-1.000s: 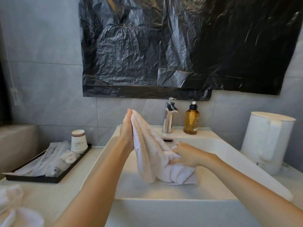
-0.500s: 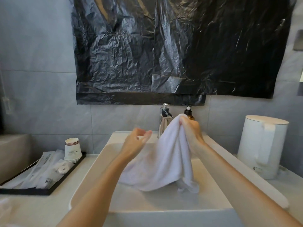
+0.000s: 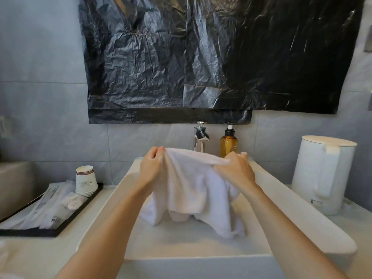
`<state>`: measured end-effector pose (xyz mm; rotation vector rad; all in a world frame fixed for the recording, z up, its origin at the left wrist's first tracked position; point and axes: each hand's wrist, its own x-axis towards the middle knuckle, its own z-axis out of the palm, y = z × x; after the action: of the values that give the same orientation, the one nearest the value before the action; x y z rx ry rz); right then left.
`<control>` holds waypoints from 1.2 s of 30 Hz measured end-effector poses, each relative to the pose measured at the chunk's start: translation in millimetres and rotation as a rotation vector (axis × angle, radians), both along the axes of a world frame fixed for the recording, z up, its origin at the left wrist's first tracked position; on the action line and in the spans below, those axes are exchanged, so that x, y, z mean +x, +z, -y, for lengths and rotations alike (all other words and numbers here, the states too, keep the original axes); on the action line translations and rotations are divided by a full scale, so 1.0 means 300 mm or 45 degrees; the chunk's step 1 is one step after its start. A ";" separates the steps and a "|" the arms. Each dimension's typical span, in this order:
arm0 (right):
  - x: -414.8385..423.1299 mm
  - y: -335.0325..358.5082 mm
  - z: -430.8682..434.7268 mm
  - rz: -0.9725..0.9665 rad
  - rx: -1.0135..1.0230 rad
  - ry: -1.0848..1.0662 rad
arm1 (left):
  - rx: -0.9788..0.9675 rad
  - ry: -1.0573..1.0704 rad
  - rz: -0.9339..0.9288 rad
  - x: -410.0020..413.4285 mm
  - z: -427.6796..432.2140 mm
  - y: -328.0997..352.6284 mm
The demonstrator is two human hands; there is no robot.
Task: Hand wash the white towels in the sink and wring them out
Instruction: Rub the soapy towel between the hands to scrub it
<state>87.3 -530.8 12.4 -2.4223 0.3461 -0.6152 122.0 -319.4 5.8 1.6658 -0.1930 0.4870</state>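
Over the sink (image 3: pixel 300 216), the white towel (image 3: pixel 191 184) now hangs spread between both hands. Half a second ago only my right hand (image 3: pixel 236 170) held it; the left hand (image 3: pixel 154 166) has since pinched the other top corner. Each grip is closed on the upper hem, which I judge readies it for wetting or twisting. Its lower folds seem to rest on the basin floor. The tap (image 3: pixel 200 137) and soap bottle (image 3: pixel 228 143) stand just behind; the sides lie open.

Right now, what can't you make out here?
Head view only:
- Sink drain: hidden behind the towel.
- Faucet base: behind the towel's top edge.
- Soap bottle label: too small to read.
- Tray packets: print blurred.
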 end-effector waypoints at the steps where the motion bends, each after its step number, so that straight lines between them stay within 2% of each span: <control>1: -0.007 -0.001 0.001 -0.106 -0.024 0.051 | -0.125 0.007 -0.035 0.000 -0.010 0.004; 3: -0.016 -0.002 0.002 -0.276 -0.016 0.176 | -0.355 -0.023 -0.141 -0.002 -0.025 0.004; 6: -0.007 -0.008 0.007 -0.320 -0.074 0.377 | -0.422 0.048 -0.193 0.006 -0.041 -0.009; 8: -0.011 0.000 0.004 -0.290 0.062 0.573 | -0.424 0.098 -0.187 0.010 -0.044 -0.017; 10: -0.019 0.012 0.000 -0.264 0.242 0.656 | -0.388 0.148 -0.179 0.016 -0.043 -0.024; 12: -0.038 0.028 -0.022 -0.220 0.447 0.639 | -0.328 0.200 -0.156 0.015 -0.039 -0.022; 15: -0.037 0.047 -0.072 0.007 0.767 0.448 | -0.312 0.192 -0.157 0.010 -0.030 -0.019; 17: -0.050 0.071 -0.130 0.128 0.651 0.447 | -0.273 0.152 -0.171 -0.004 -0.006 -0.015; 20: -0.064 0.078 -0.246 0.048 0.430 0.681 | -0.217 0.051 -0.209 -0.020 0.035 -0.012; 22: -0.074 0.033 -0.325 0.038 0.373 0.720 | -0.222 -0.013 -0.254 -0.031 0.047 -0.008; 25: -0.040 -0.010 -0.374 0.192 0.361 0.485 | -0.120 -0.059 -0.269 -0.049 0.067 -0.013; 28: 0.007 0.017 -0.345 0.292 0.471 0.276 | -0.115 -0.159 -0.271 -0.076 0.103 -0.021; 33: -0.061 -0.058 -0.420 0.422 0.196 0.350 | -0.153 -0.087 -0.242 -0.054 0.079 -0.014; 36: -0.007 0.002 -0.369 0.384 0.532 0.199 | -0.153 -0.171 -0.295 -0.082 0.100 -0.021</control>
<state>85.2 -420.0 13.1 -1.9046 0.1386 -0.7430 97.4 -349.5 -0.5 1.5654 -0.1015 0.1985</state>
